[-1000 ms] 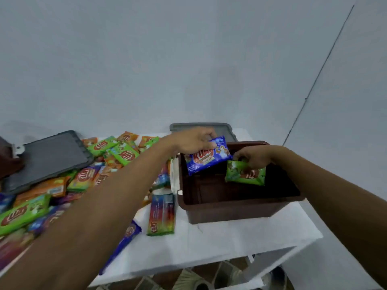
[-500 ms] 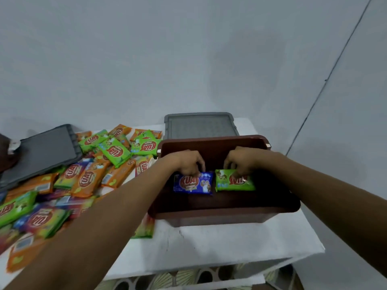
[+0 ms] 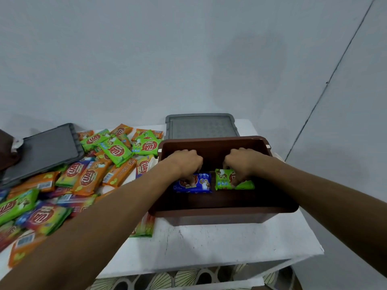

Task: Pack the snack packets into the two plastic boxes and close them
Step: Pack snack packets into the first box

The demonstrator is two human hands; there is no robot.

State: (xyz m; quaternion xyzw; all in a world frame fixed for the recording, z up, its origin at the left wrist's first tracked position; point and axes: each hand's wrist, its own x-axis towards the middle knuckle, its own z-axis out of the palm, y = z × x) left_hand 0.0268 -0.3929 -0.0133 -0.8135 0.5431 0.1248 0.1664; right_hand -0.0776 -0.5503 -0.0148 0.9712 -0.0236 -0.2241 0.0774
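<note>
Box [image 3: 222, 215]: brown plastic, rectangular with rounded corners and a rolled rim, smooth and slightly shiny; open, no lid on it.
In the box: two packets flat on the floor, side by side and barely apart.
Blue packet [image 3: 202, 186]: glossy foil pillow pack with a red oval logo, on the left half of the box floor.
Green packet [image 3: 222, 181]: same shape and sheen, on the right half of the box floor.
Left hand [image 3: 184, 162]: reaches over the near rim into the box; fingers [image 3: 196, 164] curled down and clamped on the blue packet.
Right hand [image 3: 244, 160]: also inside the box; fingers [image 3: 228, 164] curled down and clamped on the green packet.
Grey lid [image 3: 201, 127]: behind the box, lying flat; a translucent panel with a fine dimpled texture inside a grey frame.
Dark lid [image 3: 48, 149]: well to the left of the box, matt slate-grey, flat with a raised edge, tilted on the heap.
Loose packets [image 3: 90, 178]: left of the box, a crinkly heap of orange, green, blue and purple foil, overlapping every which way.
Stray packet [image 3: 144, 227]: at the box's near left corner, partly tucked under it.
Bench [image 3: 209, 248]: under the box, white painted top, scuffed and speckled.
Wall [image 3: 188, 59]: behind the box, plain pale grey.
</note>
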